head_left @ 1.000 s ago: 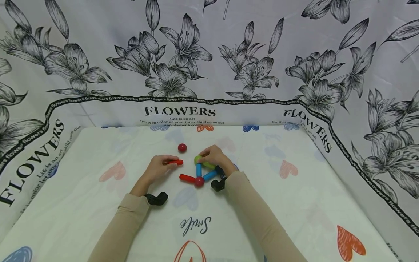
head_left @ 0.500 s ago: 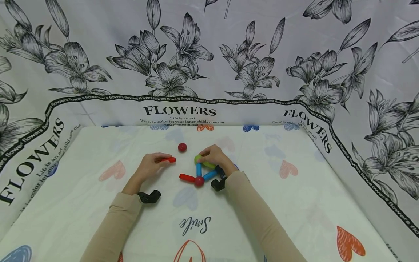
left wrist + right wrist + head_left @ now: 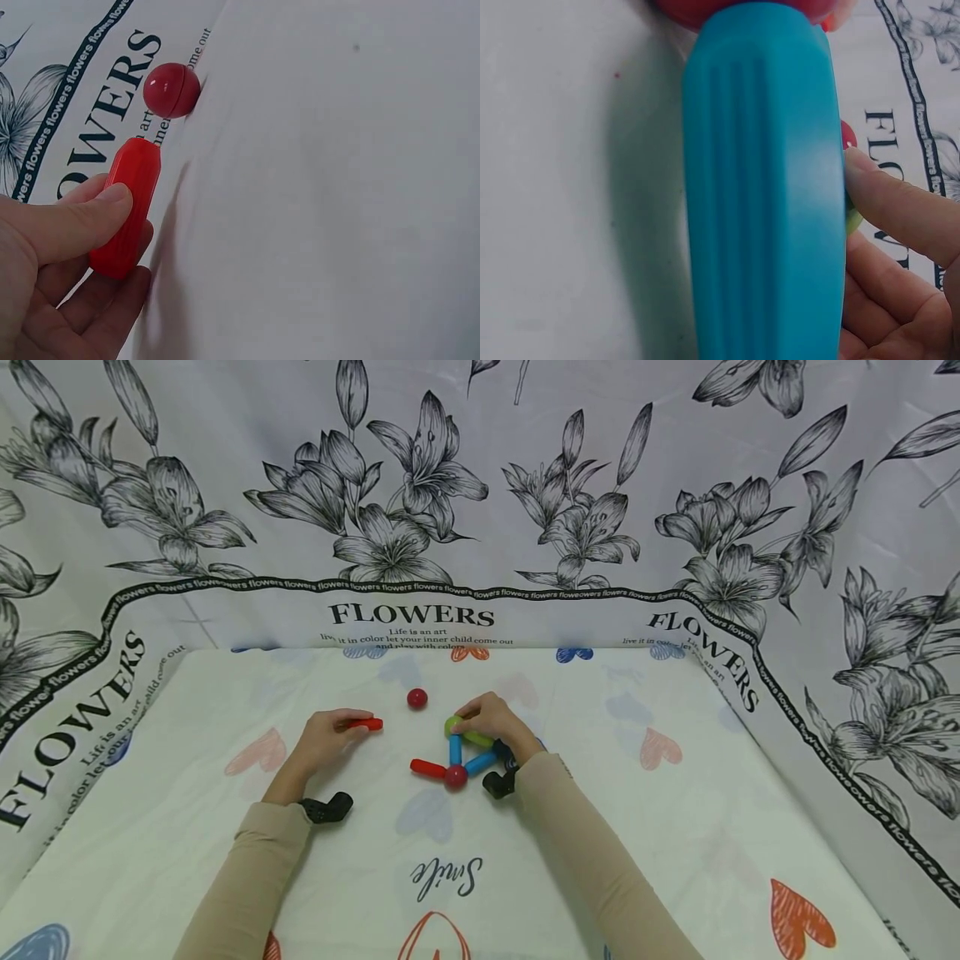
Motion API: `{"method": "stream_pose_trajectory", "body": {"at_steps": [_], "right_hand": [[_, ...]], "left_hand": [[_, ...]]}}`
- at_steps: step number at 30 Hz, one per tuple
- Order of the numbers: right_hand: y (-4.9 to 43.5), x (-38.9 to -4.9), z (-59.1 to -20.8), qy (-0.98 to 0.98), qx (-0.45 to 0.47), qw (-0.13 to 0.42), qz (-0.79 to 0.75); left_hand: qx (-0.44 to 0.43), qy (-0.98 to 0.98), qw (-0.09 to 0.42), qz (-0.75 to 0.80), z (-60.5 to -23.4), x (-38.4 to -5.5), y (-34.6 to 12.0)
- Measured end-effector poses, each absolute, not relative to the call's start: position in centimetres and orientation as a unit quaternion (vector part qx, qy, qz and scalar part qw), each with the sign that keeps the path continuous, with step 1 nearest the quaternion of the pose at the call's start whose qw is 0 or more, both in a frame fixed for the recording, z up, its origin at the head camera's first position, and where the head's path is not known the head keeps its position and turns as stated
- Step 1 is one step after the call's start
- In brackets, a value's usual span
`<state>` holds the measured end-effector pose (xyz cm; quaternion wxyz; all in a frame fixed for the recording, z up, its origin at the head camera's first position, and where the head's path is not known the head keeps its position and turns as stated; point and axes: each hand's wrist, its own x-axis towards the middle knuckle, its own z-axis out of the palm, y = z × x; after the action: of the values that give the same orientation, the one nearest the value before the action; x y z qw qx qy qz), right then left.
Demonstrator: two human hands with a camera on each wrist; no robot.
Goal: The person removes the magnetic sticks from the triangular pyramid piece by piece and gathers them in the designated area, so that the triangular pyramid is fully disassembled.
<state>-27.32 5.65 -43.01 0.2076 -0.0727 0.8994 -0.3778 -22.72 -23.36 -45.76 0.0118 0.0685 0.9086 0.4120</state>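
My left hand [image 3: 321, 739] pinches a short red stick [image 3: 366, 724] between thumb and fingers; the left wrist view shows this red stick [image 3: 135, 191] with its faceted, tapered end pointing away. A loose red ball [image 3: 417, 698] sits beyond it. At the middle of the table, my right hand [image 3: 491, 717] grips a green ball [image 3: 452, 725] of a joined stick-and-ball piece. Two blue sticks [image 3: 455, 749] and another red stick [image 3: 427, 768] fan out from its red ball [image 3: 456, 776]. A green stick [image 3: 478, 739] lies partly hidden under the right hand. One blue stick [image 3: 765, 187] fills the right wrist view.
A white cloth with printed hearts covers the table [image 3: 600, 827]. Behind it hangs a flower-printed curtain [image 3: 480, 510]. Black wrist-worn camera mounts [image 3: 327, 808] stick out beside both wrists, the right one close to the joined piece.
My left hand has drawn away to the left with the red stick, widening the gap to the joined piece. My right hand and the joined piece have stayed in place.
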Motion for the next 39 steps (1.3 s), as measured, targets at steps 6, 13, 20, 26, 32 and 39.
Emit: {"method": "stream_pose_trajectory", "body": {"at_steps": [6, 13, 20, 26, 32, 39], "right_hand": [[5.6, -27.2, -43.0, 0.899, -0.073, 0.208, -0.379], [5.6, -27.1, -43.1, 0.897, -0.076, 0.210, -0.382], [5.6, -27.3, -43.3, 0.896, -0.077, 0.210, -0.382], [5.6, -27.2, -43.0, 0.897, -0.080, 0.208, -0.382], [5.6, -27.0, -42.9, 0.896, -0.078, 0.207, -0.385], [5.5, -26.9, -43.2, 0.892, -0.073, 0.202, -0.398]], "left_hand": [[0.050, 0.912, 0.017, 0.407, -45.9, -22.8, -24.3], [0.051, 0.915, 0.006, 0.400, -45.8, -22.9, -25.1], [0.062, 0.920, -0.010, 0.388, -45.9, -22.9, -25.7], [0.074, 0.920, -0.011, 0.385, -46.1, -23.1, -25.8], [0.073, 0.919, 0.002, 0.387, -46.2, -23.2, -25.7], [0.073, 0.918, 0.007, 0.389, -46.1, -23.2, -25.8]]}}
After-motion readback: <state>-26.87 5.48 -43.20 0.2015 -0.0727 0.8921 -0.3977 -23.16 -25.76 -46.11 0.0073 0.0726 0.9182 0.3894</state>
